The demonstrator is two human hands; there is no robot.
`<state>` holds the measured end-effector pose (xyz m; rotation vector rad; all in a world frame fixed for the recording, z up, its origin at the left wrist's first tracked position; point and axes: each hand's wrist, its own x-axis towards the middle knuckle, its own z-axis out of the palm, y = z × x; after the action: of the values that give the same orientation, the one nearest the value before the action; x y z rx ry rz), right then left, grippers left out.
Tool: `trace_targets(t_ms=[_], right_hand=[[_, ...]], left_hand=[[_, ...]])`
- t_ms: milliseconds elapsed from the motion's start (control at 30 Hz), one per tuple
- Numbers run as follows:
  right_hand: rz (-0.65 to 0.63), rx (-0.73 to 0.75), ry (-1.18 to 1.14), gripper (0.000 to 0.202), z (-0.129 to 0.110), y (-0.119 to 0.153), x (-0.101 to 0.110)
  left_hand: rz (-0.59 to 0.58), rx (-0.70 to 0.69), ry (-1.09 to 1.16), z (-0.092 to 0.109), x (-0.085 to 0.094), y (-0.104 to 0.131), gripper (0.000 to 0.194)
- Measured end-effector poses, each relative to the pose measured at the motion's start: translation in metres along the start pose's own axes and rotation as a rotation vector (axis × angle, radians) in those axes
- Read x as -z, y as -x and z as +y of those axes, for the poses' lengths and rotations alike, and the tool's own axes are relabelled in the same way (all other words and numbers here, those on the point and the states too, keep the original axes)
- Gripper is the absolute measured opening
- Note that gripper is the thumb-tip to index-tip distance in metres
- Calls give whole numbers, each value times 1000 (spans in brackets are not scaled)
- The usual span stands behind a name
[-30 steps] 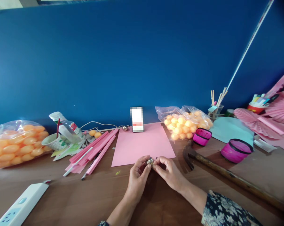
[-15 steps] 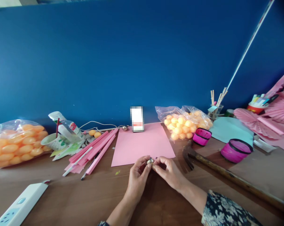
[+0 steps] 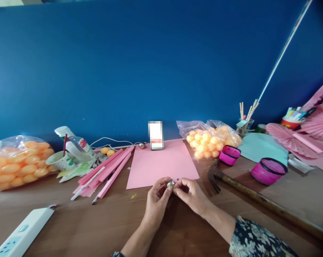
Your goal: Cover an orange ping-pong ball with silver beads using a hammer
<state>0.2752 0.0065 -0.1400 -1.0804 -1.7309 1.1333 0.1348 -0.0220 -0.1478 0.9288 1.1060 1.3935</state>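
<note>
Between the thumb and fingers of my left hand [image 3: 158,200] is a small shiny metal ball [image 3: 170,183], held just past the near edge of a pink paper sheet [image 3: 161,164]. My right hand [image 3: 192,196] is closed in a pinch, its thumb and forefinger tips right against the ball's right side. Whatever lies in that pinch is too small to make out. A similar metal ball [image 3: 142,145] rests near the sheet's far left corner, beside a phone-like upright object [image 3: 156,135] with a blurred screen.
Pink paper strips [image 3: 108,171], a cup [image 3: 60,162], a bottle [image 3: 77,146] and a bag of orange balls [image 3: 19,164] lie left. A power strip [image 3: 25,228] is near. Rightward are another ball bag [image 3: 206,141], a hammer [image 3: 255,196] and magenta bands [image 3: 268,172]. A blue wall [image 3: 150,64] stands behind.
Almost nothing differs. Both hands stay in the same place around the metal ball, which looks very slightly turned; the view has shifted by a hair.
</note>
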Motion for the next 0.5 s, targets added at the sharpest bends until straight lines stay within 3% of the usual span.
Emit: trace_targets(t_ms=[500], right_hand=[[16,-3,-3,17,0,-1,0]], left_hand=[[15,-15,13,-2,0,0,32]])
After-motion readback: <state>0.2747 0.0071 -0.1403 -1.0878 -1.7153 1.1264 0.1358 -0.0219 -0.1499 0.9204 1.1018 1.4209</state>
